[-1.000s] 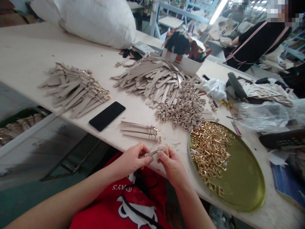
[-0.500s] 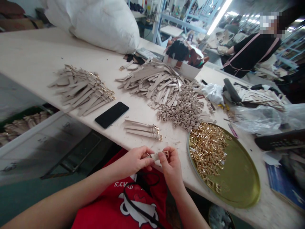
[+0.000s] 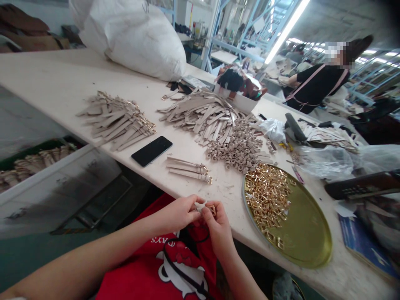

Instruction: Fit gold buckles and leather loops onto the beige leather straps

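Observation:
Both hands meet over my lap at the table's front edge. A pale beige strap (image 3: 200,206) with a gold buckle (image 3: 213,209) is between them. My left hand (image 3: 184,212) pinches one part of the strap between thumb and fingers. With thumb and curled fingers, my right hand (image 3: 217,218) grips the strap at its buckle end; the fingers partly hide the buckle. Just beyond the hands lie several buckled straps (image 3: 187,171) in a small row. To the right, a round gold-coloured tray (image 3: 312,233) bears a heap of gold buckles (image 3: 268,196).
A black phone (image 3: 152,151) lies left of the small row. Farther off are a buckled-strap pile (image 3: 120,118), a loose-strap pile (image 3: 200,110) and a heap of small beige loops (image 3: 234,148). A big white sack (image 3: 134,37) stands at the back. One person (image 3: 315,85) is at far right.
The strap between my hands is now bent, where it lay straighter before. Both hands appear slightly lower and farther left. The whole view has shifted a little.

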The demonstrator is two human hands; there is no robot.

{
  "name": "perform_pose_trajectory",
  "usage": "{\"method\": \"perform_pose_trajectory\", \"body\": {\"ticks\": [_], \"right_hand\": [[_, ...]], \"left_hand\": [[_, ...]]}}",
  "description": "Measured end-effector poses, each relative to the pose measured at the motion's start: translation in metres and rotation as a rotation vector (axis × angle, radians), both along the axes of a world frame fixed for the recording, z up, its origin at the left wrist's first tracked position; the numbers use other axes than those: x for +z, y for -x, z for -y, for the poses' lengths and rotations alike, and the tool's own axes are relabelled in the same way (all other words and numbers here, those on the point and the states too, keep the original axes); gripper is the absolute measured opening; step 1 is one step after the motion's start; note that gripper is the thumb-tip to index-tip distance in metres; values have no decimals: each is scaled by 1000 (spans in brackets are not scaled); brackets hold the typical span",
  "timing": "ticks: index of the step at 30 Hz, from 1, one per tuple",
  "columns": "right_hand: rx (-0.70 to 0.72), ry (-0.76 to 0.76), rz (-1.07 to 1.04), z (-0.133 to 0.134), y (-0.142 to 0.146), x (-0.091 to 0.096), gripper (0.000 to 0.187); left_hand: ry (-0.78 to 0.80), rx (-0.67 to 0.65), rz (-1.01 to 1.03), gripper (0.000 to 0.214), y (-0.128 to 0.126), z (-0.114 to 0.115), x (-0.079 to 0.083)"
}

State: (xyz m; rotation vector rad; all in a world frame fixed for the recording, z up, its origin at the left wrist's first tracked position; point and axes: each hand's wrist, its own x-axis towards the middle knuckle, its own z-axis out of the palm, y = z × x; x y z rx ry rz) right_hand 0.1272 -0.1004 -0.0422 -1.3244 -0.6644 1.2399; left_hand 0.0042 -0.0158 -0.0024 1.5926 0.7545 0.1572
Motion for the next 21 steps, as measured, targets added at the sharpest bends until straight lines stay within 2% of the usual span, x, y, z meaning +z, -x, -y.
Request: {"method": "perform_pose_trajectory", "body": {"ticks": [2, 3, 8, 11, 13, 16, 21], "right_hand": [[6, -12, 38, -7, -3, 2, 21], [-2, -28, 105, -13, -5, 3, 21], [-115, -145, 705, -68, -23, 5, 21], [-144, -205, 1034, -97, -32, -5, 20], [-138, -250, 1133, -108, -35, -16, 23], [-77, -289, 1146, -113, -37, -32, 30], [-43, -263, 1108, -111, -40, -44, 35]], "left_hand": [[-61, -56, -2, 43, -1, -9, 2], [-145, -73, -25, 47, -2, -16, 3], [-812, -21, -213, 52, -7, -72, 0], [-1109, -124, -339, 50, -9, -99, -8], [-1190, -211, -406, 44, -10, -108, -13], [-1227, -269, -443, 23, -17, -110, -20], [-1272, -301, -510, 17, -36, -113, -27]]}}
